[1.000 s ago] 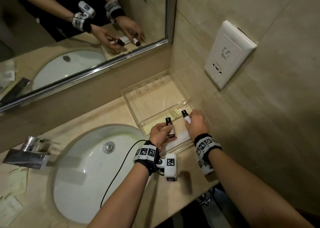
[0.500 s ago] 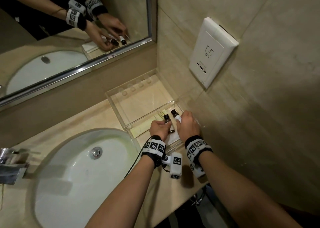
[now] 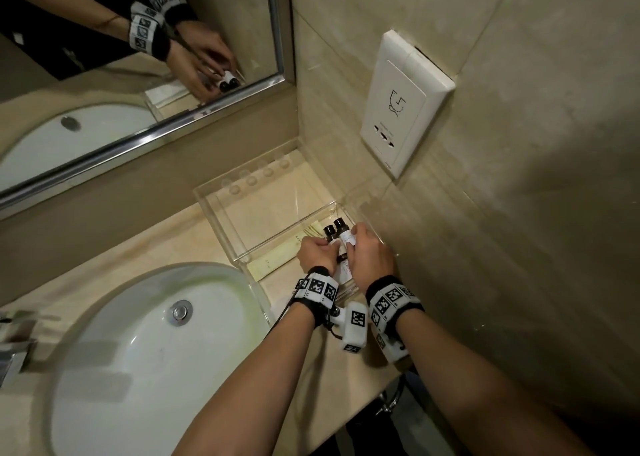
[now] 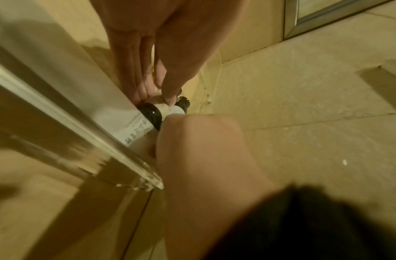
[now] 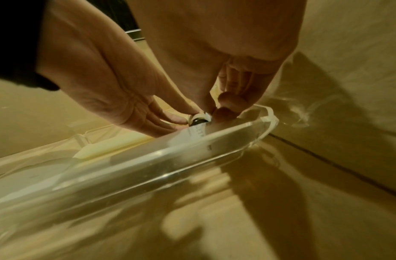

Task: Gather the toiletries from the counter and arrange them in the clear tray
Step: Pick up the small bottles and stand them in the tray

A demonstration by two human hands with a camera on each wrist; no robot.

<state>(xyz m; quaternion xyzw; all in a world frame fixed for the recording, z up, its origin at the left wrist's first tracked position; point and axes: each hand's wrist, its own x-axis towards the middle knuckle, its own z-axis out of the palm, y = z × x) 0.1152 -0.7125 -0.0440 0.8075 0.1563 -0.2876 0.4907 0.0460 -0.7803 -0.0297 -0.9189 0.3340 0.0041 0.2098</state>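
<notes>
A clear tray (image 3: 221, 213) stands in the counter's back right corner. Over its near compartment my two hands hold two small white bottles with dark caps side by side. My left hand (image 3: 320, 247) grips the left bottle (image 3: 329, 232); my right hand (image 3: 360, 237) pinches the right bottle (image 3: 343, 228). In the left wrist view the left fingertips (image 4: 148, 95) sit on the dark-capped left bottle (image 4: 150, 112). The right wrist view shows both hands meeting over a bottle (image 5: 198, 120) just inside the tray rim (image 5: 170, 158). Pale flat packets (image 3: 277, 258) lie in the tray under the hands.
A white sink basin (image 3: 138, 351) lies left of the tray, with a tap (image 3: 14, 344) at the far left edge. The mirror (image 3: 104, 74) runs along the back wall. A white wall socket panel (image 3: 401, 102) is above the tray, and the tiled wall stands close on the right.
The two hands have moved together, so the bottles that were apart now stand side by side. The head view has shifted to the right.
</notes>
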